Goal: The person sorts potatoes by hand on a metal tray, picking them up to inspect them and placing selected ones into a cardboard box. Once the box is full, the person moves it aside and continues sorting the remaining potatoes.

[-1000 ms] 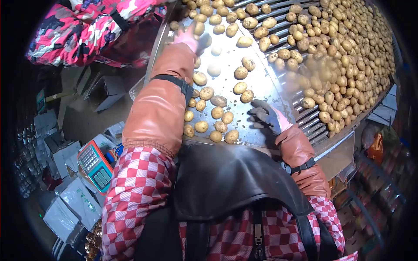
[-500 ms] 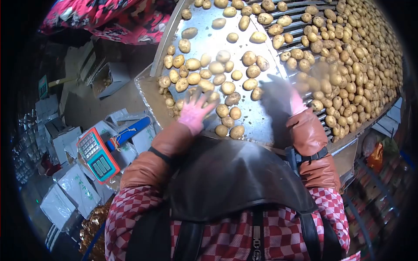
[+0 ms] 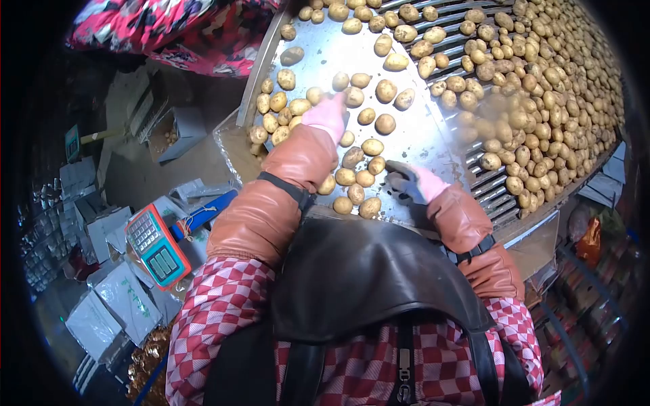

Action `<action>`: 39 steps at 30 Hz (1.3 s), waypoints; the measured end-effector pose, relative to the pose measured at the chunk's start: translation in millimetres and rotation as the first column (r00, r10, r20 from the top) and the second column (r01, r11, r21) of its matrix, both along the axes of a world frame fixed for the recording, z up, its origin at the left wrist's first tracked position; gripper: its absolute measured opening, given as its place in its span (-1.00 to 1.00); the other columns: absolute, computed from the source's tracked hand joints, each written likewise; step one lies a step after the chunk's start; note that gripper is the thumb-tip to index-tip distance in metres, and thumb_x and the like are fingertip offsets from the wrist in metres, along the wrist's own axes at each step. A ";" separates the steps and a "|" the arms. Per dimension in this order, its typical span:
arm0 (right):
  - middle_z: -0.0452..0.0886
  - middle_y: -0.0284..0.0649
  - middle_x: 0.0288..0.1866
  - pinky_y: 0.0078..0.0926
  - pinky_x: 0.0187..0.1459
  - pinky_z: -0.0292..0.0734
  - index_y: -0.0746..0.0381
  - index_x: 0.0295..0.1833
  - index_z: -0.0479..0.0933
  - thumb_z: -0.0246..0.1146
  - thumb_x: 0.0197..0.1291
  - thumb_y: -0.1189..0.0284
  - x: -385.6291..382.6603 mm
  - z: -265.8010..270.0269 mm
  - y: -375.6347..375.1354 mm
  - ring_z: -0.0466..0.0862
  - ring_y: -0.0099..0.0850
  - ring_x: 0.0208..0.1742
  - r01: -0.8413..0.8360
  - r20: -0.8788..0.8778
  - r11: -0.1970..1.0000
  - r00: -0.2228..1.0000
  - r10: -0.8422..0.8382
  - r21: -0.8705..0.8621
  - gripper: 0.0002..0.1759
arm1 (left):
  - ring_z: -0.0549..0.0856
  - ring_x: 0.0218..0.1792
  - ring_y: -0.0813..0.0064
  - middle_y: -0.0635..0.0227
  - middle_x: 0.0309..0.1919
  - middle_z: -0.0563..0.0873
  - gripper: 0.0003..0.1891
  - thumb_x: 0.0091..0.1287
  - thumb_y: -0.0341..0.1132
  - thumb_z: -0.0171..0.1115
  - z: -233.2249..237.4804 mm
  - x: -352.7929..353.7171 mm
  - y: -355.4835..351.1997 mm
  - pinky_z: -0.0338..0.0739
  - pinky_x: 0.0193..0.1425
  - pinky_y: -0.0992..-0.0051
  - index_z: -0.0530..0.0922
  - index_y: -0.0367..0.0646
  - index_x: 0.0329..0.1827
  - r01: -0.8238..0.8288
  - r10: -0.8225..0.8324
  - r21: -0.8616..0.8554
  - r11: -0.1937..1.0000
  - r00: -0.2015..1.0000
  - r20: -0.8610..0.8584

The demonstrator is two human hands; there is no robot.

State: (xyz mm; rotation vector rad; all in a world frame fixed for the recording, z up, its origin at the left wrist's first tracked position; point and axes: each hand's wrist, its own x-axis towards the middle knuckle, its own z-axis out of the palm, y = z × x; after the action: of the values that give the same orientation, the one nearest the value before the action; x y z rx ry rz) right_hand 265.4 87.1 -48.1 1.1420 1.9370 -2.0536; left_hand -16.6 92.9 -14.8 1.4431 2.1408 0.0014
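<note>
Both of my hands wear pink gloves with dark grey fingers. My left hand (image 3: pixel 326 116) reaches across the metal tray (image 3: pixel 423 139), over loose potatoes. Its fingertips are blurred beside a potato (image 3: pixel 353 97), and I cannot make out whether they grip it. Lower on the tray, my right hand (image 3: pixel 416 183) is open, its fingers apart and slightly bent, with no potato visible in it. Just left of it lies a small group of potatoes (image 3: pixel 365 178). More potatoes (image 3: pixel 271 122) gather by the tray's left side, partly hidden by my left forearm.
A large heap of potatoes (image 3: pixel 562 101) covers the slatted rack (image 3: pixel 484 179) on the right. At left are a red and teal scale display (image 3: pixel 158 247), an open cardboard box (image 3: pixel 177 134) and plastic-wrapped boxes (image 3: pixel 125 298). Patterned pink clothing (image 3: pixel 179 34) of another person shows at upper left.
My left hand has moved forward and right over the tray. My right hand has come back toward me and left, off the slats' edge. Potatoes near the tray's middle have shifted.
</note>
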 end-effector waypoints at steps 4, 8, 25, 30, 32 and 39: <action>0.56 -0.09 0.26 -0.35 -0.07 0.71 0.15 0.59 0.18 0.21 0.44 0.18 15.5 2.3 9.9 0.68 -0.32 0.05 0.428 -0.026 0.667 0.830 -0.557 -0.610 -0.29 | 0.64 0.20 -0.06 -0.10 0.14 0.67 -0.51 0.41 -0.05 0.21 -5.2 5.0 -4.8 0.51 0.28 0.13 0.49 0.01 0.36 -0.173 0.159 0.008 0.985 0.923 0.351; 0.54 -0.09 0.32 -0.26 0.05 0.66 0.18 0.54 0.22 0.24 0.40 0.13 -1.8 13.6 4.9 0.65 -0.26 0.16 0.340 -0.219 0.477 0.579 -0.785 -0.810 -0.29 | 0.72 0.01 -0.08 -0.02 -0.03 0.74 -0.54 0.42 0.06 0.19 51.3 61.2 -0.1 0.57 0.15 0.13 0.61 -0.03 0.22 0.181 -0.229 0.172 0.968 0.918 0.323; 0.59 -0.17 0.18 -0.65 -0.14 0.67 0.26 0.35 0.46 0.31 0.32 0.34 414.0 -36.0 -146.5 0.66 -0.47 0.00 0.926 0.082 -0.369 -0.363 -0.928 -0.077 -0.47 | 0.62 0.19 0.10 0.15 0.12 0.71 -0.59 0.32 -0.16 0.27 -11.4 -85.2 -73.8 0.44 0.29 0.05 0.62 -0.02 0.21 0.045 0.040 0.462 0.886 0.984 -0.172; 0.63 -0.15 0.14 -0.48 -0.09 0.62 0.25 0.41 0.42 0.29 0.38 0.32 355.6 -13.5 -133.8 0.65 -0.40 -0.02 0.876 -0.213 -0.154 -0.060 -0.975 0.457 -0.46 | -0.03 0.63 -0.13 0.06 0.63 0.06 -0.30 0.34 0.18 0.26 -25.7 -34.6 -57.4 -0.05 0.59 -0.24 0.35 0.29 0.54 -0.039 0.087 0.175 0.984 0.958 -0.274; 0.63 -0.16 0.13 -0.46 -0.07 0.60 0.27 0.42 0.41 0.28 0.40 0.33 316.0 1.2 -118.3 0.64 -0.41 -0.02 0.892 -0.280 -0.106 0.024 -0.960 0.439 -0.46 | -0.01 0.64 -0.08 0.09 0.62 0.11 -0.43 0.37 -0.03 0.29 -24.3 -28.5 -83.3 0.02 0.64 -0.04 0.44 0.34 0.47 0.187 -0.167 0.125 0.974 0.973 -0.159; 0.70 -0.24 -0.04 -0.62 -0.12 0.60 0.34 0.31 0.49 0.29 0.40 0.39 212.3 5.8 -79.4 0.68 -0.52 -0.14 0.971 -0.203 0.232 0.239 -0.950 0.057 -0.56 | 0.66 0.10 0.46 0.21 0.18 0.71 -0.62 0.50 -0.41 0.14 -14.4 -86.7 -134.7 0.54 0.23 0.49 0.56 -0.13 0.36 -0.294 0.187 0.054 0.954 0.728 0.660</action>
State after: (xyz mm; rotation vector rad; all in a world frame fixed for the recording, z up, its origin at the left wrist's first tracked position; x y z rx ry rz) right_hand 477.8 7.7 -42.3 2.9347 1.4926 -2.3921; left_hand -103.3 -41.8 -29.2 1.0090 1.7311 0.6895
